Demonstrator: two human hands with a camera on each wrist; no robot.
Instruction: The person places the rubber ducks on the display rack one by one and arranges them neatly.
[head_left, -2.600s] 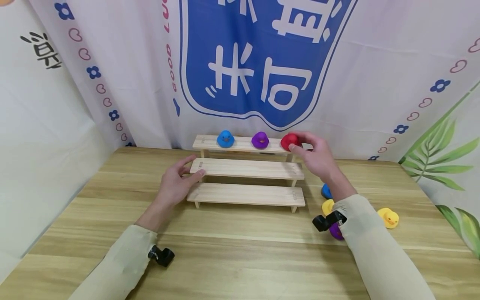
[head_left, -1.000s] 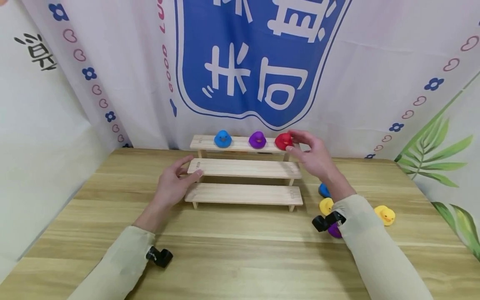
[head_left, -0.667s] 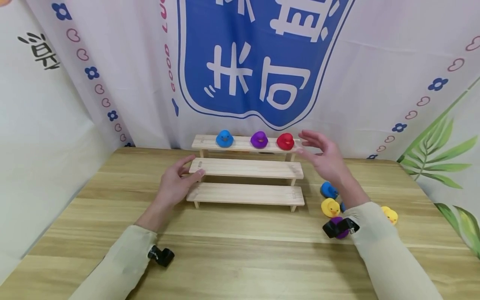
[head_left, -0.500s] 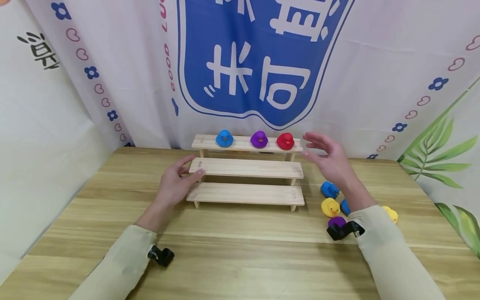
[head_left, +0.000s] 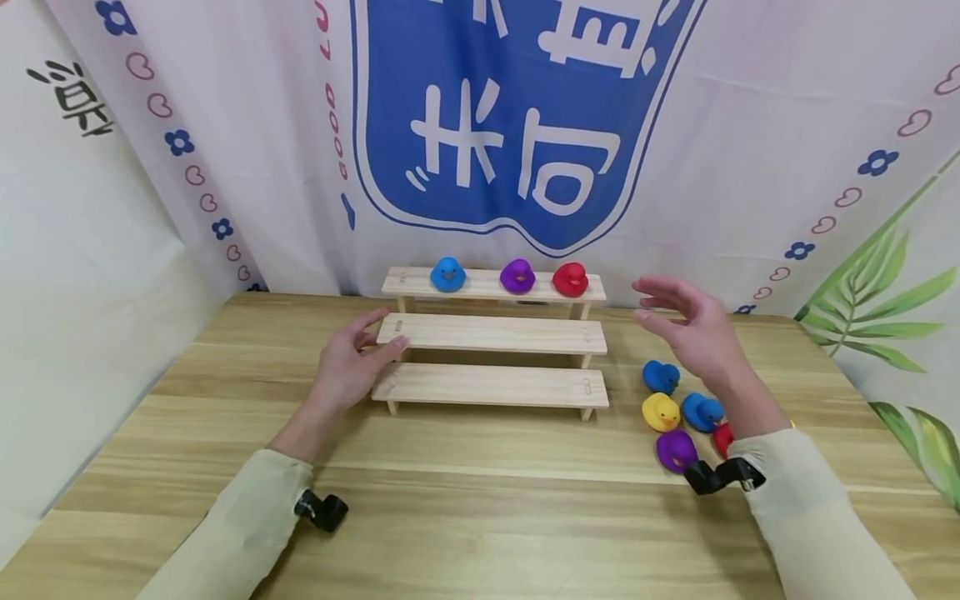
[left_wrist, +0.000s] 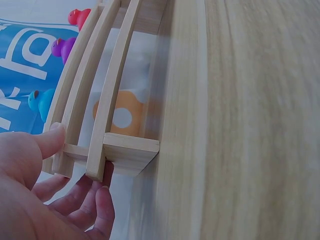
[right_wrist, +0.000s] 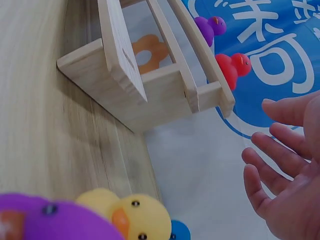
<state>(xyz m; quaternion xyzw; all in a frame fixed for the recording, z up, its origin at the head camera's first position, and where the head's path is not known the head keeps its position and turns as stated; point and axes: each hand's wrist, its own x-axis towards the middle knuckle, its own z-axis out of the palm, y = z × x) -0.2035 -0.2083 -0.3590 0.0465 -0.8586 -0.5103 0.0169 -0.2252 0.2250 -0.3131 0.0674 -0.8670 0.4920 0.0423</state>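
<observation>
One wide view, two close

My head feed looks forward and down from above the left hand (head_left: 348, 362) and right hand (head_left: 697, 335). My wrist feeds, each tipped sideways close behind its hand, face the stand (head_left: 491, 333) from opposite ends, sharing its red duck (head_left: 570, 280).

On the table (head_left: 450, 525) before us: red rubber duck (head_left: 722, 439), partly hidden by the right arm (head_left: 813, 500); beyond it, a yellow sliver (head_left: 792, 424) too small to identify. Left hand (head_left: 349, 363): some fingers hidden by the stepped wooden stand (head_left: 491, 333). Blue emblem (head_left: 513, 92): cut off above in the head view. Purple duck (right_wrist: 55, 220): cropped in the right wrist view.
</observation>
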